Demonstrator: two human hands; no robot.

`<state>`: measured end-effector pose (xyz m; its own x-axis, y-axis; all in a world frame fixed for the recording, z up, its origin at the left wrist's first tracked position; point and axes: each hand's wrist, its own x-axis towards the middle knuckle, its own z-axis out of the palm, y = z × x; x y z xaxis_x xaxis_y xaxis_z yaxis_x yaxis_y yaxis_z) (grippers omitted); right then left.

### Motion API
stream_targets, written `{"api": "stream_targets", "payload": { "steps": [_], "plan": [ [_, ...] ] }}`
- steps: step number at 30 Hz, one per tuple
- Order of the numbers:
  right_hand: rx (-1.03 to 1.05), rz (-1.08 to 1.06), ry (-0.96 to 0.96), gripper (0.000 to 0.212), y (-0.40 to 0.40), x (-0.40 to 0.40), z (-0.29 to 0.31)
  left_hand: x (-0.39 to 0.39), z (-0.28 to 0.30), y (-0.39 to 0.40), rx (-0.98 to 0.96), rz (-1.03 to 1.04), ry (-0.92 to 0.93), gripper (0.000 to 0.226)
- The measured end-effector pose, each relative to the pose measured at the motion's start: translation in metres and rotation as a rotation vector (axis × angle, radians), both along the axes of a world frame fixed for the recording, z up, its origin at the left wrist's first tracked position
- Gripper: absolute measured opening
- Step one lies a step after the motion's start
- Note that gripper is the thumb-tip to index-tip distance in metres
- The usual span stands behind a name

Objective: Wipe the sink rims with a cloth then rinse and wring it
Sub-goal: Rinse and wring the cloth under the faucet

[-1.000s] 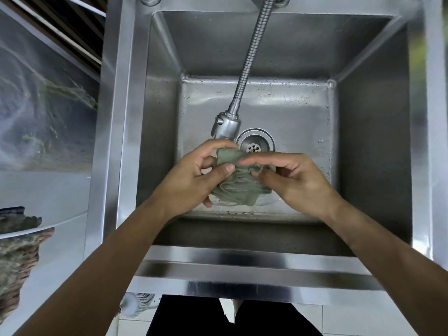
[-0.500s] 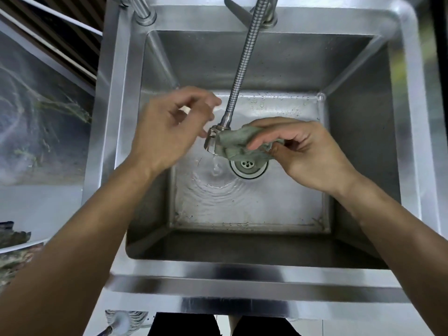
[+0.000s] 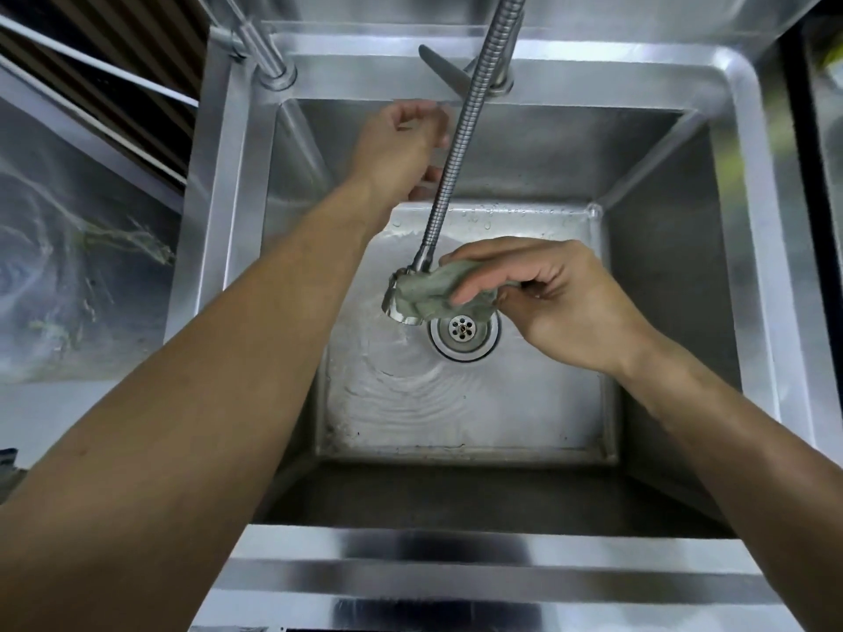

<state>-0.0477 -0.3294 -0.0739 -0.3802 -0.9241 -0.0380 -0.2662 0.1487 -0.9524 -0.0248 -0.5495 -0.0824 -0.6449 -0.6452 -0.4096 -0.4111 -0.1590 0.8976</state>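
Under the spout, right hand pinches seemingly unlabelled cloth.

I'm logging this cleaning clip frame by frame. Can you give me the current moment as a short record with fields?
setting: steel sink, seen from above
cloth: green-grey cloth, bunched beside the spray head
right hand: right hand grips the cloth above the drain
left hand: left hand raised near the tap lever, holds nothing, blurred
water: ripples on the basin floor
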Motion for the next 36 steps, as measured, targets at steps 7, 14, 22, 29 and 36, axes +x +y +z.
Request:
{"api": "stream_targets", "payload": {
  "steps": [7,14,22,29,36],
  "plan": [
    [-0.001,-0.003,-0.013,0.051,-0.011,-0.012,0.01,-0.022,0.01,-0.004,-0.015,0.027,0.063,0.043],
    [0.067,-0.032,-0.083,0.028,-0.017,-0.021,0.02,-0.026,0.001,-0.002,0.084,0.096,0.124,0.034],
    [0.028,-0.116,-0.109,0.033,-0.023,-0.018,0.022,-0.023,-0.006,-0.002,-0.719,-0.093,0.236,0.038],
    [0.008,-0.181,-0.103,0.031,-0.025,-0.015,0.028,-0.007,-0.002,-0.003,-0.855,-0.21,0.098,0.04],
    [-0.035,-0.229,-0.147,0.028,-0.021,-0.01,0.026,0.082,0.014,0.039,-0.342,0.031,0.209,0.029]
  ]
}}
